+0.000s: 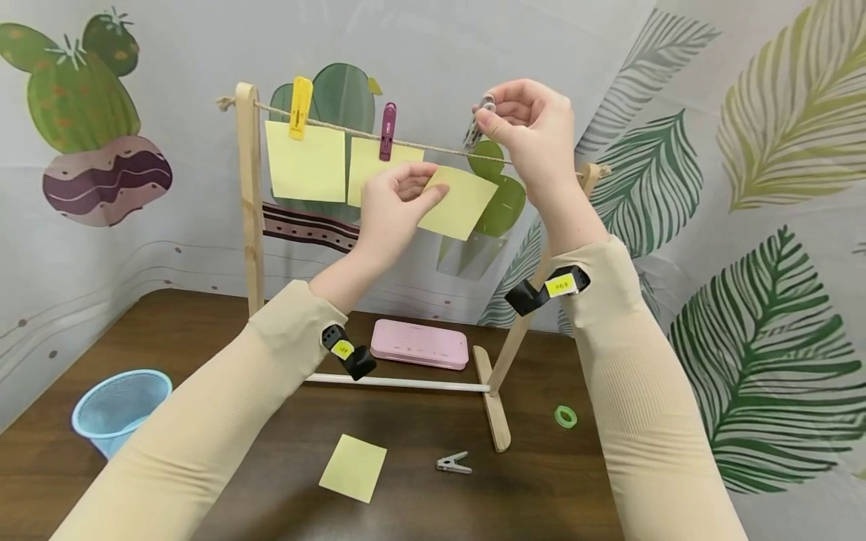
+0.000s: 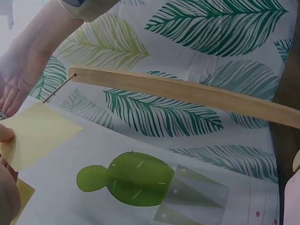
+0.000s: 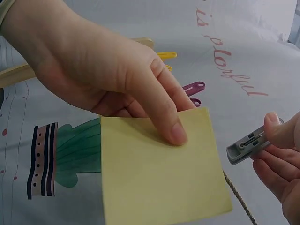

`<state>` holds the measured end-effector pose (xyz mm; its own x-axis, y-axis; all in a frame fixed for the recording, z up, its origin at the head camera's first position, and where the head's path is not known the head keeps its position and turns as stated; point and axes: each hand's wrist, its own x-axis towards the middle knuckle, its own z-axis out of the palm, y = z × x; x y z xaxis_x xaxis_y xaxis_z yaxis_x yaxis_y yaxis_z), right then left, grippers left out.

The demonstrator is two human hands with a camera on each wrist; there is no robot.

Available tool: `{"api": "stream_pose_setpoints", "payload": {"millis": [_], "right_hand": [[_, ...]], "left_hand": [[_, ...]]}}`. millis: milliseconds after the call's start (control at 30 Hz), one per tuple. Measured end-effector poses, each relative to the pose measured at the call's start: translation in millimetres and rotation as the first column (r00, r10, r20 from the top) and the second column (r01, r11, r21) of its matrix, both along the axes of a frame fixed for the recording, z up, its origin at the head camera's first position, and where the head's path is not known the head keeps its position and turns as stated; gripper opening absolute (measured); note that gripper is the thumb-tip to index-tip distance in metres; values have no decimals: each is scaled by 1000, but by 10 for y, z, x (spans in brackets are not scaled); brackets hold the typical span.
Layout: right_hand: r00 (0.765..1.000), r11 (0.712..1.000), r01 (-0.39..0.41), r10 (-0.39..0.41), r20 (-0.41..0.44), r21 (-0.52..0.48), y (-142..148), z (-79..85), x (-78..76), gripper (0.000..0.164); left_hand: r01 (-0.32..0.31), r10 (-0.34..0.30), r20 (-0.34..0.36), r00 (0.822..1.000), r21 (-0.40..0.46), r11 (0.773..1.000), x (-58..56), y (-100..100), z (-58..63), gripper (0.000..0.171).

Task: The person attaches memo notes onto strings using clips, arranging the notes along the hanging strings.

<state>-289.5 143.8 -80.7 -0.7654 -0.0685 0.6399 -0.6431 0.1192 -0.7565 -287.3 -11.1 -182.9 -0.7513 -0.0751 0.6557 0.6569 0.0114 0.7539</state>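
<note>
My left hand (image 1: 395,207) pinches a yellow sticky note (image 1: 463,201) by its left edge, just below the rope (image 1: 446,150). In my right hand (image 1: 537,131) a grey clothespin (image 1: 479,124) is pinched between thumb and fingers, its tip a little above the rope. The right wrist view shows the note (image 3: 164,173) under the left thumb and the clothespin (image 3: 251,145) at the right. Two more notes hang on the rope: the left note (image 1: 307,165) under a yellow clothespin (image 1: 301,107), the middle note (image 1: 365,154) under a purple clothespin (image 1: 387,131), partly hidden by my left hand.
Wooden posts (image 1: 249,195) hold the rope, with a white bar (image 1: 406,383) low between them. On the table lie a loose yellow note (image 1: 353,467), another grey clothespin (image 1: 454,463), a green ring (image 1: 565,417) and a pink case (image 1: 419,343). A blue mesh basket (image 1: 122,374) stands left.
</note>
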Motion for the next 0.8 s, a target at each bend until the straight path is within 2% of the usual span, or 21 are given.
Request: {"api": "stream_pose_setpoints", "payload": {"millis": [100,333,500,633,800], "right_hand": [[1000,1000,12,-12,-1,17,-2,7,-14,13],[995,986,102,-100,-19,133,-32,38,-22,14],[993,978,121,-120,-14,168,-66,49,-36,13],[991,975,117,-125,35,187,-73,53,-53,13],[987,969,115,-135,82,219,-70,47,-78,12]], "left_hand": [[-2,1,19,1000,54,999,-18,11,2,30],[-33,25,69,997,125,992,-65,31,-35,31],[-40,19,115,993,183,982,-100,41,-49,32],[-39,12,132,991,206,978,-117,49,-69,33],[-33,8,120,993,213,977,-132,64,-84,33]]}}
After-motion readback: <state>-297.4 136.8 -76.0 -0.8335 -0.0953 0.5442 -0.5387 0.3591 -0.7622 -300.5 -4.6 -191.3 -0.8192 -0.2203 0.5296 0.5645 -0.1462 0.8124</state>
